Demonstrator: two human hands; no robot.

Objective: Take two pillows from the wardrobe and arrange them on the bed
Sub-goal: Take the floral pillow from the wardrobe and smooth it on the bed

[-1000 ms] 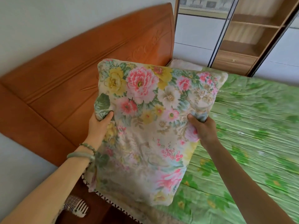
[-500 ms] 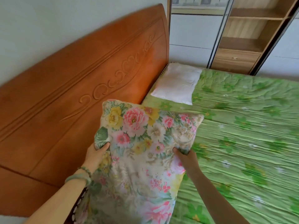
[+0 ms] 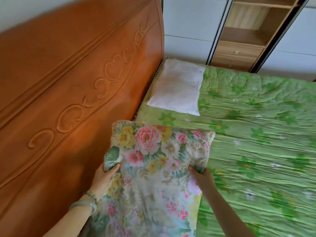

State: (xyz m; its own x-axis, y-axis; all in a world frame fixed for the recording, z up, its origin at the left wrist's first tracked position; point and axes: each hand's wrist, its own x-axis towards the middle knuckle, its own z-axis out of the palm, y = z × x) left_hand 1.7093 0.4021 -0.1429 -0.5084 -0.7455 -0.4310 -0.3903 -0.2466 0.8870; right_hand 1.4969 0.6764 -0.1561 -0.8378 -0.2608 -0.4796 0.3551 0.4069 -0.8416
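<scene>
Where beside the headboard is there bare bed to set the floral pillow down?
Bare green quilt shows between the white pillow and the floral pillow, beside the headboard, and widely right of both. Crowded: the far corner, under the white pillow, and the near end, under the floral pillow gripped by left hand and right hand.

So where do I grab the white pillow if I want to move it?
Probably the two corners on its open side, coming in across the green quilt. The white pillow lies flat, and its other edge runs close along the headboard, leaving little room there.
</scene>
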